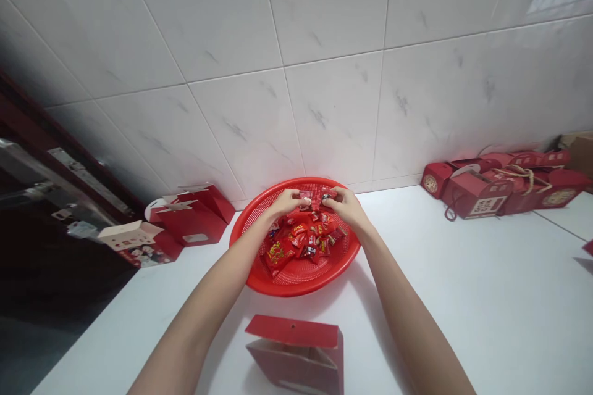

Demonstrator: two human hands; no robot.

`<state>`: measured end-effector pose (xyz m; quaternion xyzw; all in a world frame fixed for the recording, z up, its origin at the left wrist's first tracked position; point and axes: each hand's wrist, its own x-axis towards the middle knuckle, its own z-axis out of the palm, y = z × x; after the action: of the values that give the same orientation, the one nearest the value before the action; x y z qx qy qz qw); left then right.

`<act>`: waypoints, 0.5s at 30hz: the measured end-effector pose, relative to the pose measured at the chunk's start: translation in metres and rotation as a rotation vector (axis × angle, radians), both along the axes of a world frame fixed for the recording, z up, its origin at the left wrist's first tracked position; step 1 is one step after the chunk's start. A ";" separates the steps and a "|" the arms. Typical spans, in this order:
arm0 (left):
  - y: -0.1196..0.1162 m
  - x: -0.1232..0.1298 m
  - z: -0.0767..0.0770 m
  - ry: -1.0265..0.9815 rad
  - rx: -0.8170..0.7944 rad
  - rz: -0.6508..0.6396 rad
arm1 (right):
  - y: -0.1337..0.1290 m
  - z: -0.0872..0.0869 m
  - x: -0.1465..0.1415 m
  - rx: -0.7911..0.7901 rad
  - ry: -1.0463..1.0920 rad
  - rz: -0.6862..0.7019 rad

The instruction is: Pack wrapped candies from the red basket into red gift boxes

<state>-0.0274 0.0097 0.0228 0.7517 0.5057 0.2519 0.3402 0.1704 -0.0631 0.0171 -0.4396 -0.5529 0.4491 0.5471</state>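
Note:
A round red basket [296,289] with a perforated wall stands on the white table, holding several red-wrapped candies [315,234]. Over its back part, my left hand [285,202] pinches a small red wrapped candy [306,196]. Just to the right, my right hand [345,205] grips another wrapped candy [327,196], dark and red. The two hands are a little apart. Between my forearms, near the front edge of the view, a red box [296,358] has its top partly open; its inside is mostly hidden.
On the left stand red boxes [199,216] and a box with a pale top and printed figures [143,245]. Several red boxes [479,197] with rope handles line the wall at right. A tiled wall [333,117] rises behind the table [463,271].

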 end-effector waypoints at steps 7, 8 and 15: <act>-0.012 0.016 0.024 -0.398 -0.138 -0.130 | 0.001 0.004 0.004 0.008 0.169 0.062; -0.014 0.017 0.025 -0.406 -0.150 -0.149 | 0.000 0.005 0.004 0.011 0.173 0.090; -0.014 0.020 0.024 -0.404 -0.170 -0.242 | -0.006 0.011 0.006 -0.071 0.166 0.191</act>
<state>-0.0077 -0.0046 0.0468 0.7099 0.3533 0.3110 0.5238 0.1762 -0.0691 0.0286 -0.3654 -0.5287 0.5535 0.5297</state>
